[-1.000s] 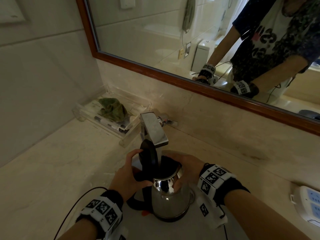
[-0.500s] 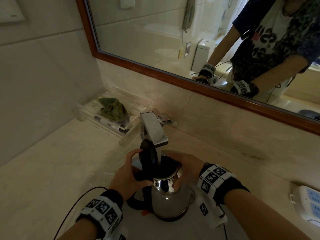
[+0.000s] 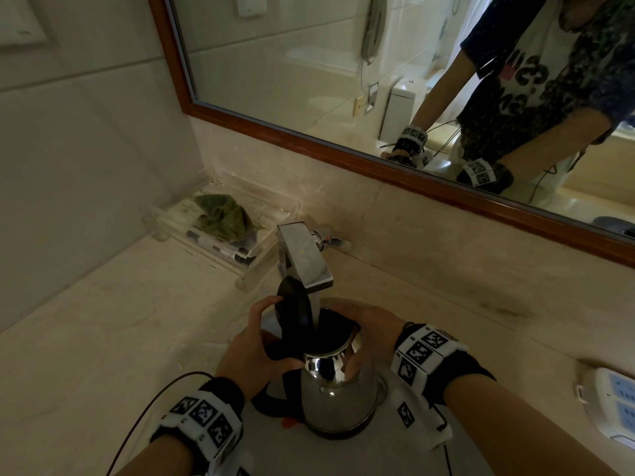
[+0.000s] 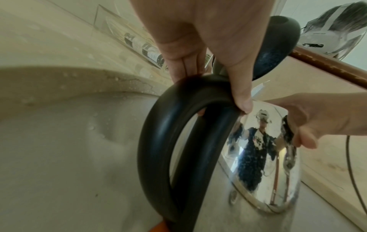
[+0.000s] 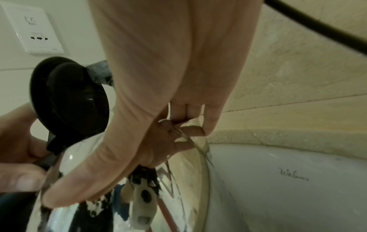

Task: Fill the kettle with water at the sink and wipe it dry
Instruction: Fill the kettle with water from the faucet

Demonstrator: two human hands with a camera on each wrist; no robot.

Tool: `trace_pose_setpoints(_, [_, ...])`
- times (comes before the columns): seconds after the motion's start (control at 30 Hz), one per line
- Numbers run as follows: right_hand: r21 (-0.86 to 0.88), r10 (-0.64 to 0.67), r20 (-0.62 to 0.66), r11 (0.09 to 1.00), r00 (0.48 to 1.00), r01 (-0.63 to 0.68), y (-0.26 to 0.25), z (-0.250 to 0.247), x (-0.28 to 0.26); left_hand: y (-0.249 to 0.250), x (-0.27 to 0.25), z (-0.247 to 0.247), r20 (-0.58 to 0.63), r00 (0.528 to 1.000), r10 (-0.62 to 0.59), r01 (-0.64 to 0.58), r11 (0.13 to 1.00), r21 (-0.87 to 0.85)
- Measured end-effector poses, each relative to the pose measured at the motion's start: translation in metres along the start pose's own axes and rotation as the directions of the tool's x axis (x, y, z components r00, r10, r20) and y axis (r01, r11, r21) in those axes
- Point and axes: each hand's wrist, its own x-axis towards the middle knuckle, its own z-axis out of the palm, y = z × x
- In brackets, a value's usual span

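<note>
From the head view, the steel kettle (image 3: 338, 393) stands upright in the sink (image 3: 378, 451) directly beneath the square faucet (image 3: 304, 257), its black lid (image 3: 292, 312) raised open. The left hand (image 3: 256, 355) curls around the top of the black handle (image 3: 271, 405); the right hand (image 3: 372, 333) wraps the kettle's far shoulder. A green cloth (image 3: 221, 218) lies in a clear tray (image 3: 271, 250) by the wall. In the left wrist view, fingers and thumb (image 4: 241, 94) clasp the handle's upper curve. In the right wrist view, curved fingers (image 5: 210, 120) press the mirrored body, inside the white basin.
</note>
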Motion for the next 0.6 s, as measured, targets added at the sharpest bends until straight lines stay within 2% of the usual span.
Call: trace_pose_setpoints(0.6, [-0.007, 0.023, 0.009, 1.000, 1.000, -0.023, -0.0004, 0.0017, 0.0043, 0.0008, -0.0011, -0.0005, -0.004, 1.000, -0.006, 0.006, 1.000, -0.026])
